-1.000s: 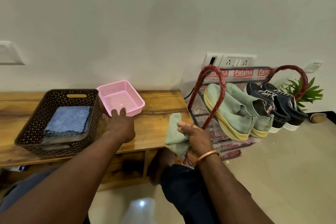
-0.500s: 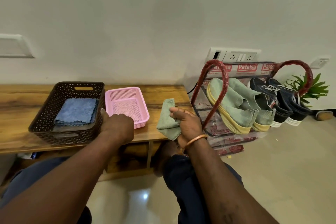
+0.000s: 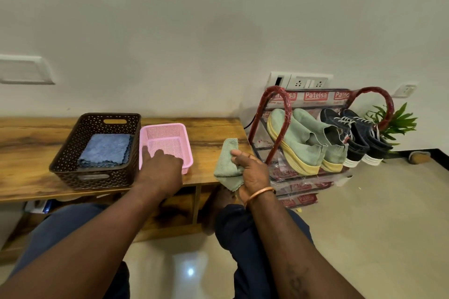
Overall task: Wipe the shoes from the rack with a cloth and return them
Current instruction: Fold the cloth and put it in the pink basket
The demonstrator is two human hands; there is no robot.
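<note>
- pinching a folded green cloth [image 3: 227, 165] in the right hand [image 3: 252, 172], thumb on top and fingers curled beneath, over the right end of the wooden bench [image 3: 213, 133].
- wearing a copper bangle [image 3: 260, 192] on that wrist.
- hooking the left hand [image 3: 160, 167] over the near rim of the pink basket [image 3: 165, 131], fingers curled down inside it, thumb hidden.
- just left of the pink basket, touching it: a brown basket [image 3: 97, 178] with folded blue cloths [image 3: 104, 150] inside.
- right of the bench, against the wall: a shoe rack [image 3: 278, 92] with red hooped ends.
- on its top shelf, side by side and tilted: a pair of green shoes [image 3: 298, 145] with yellow soles, then a pair of dark lace-up sneakers [image 3: 357, 133] with white soles, both apart from the hands.
- past the rack's far end: a green plant [image 3: 398, 121].
- on the wall above the rack: a white socket panel [image 3: 301, 82].
</note>
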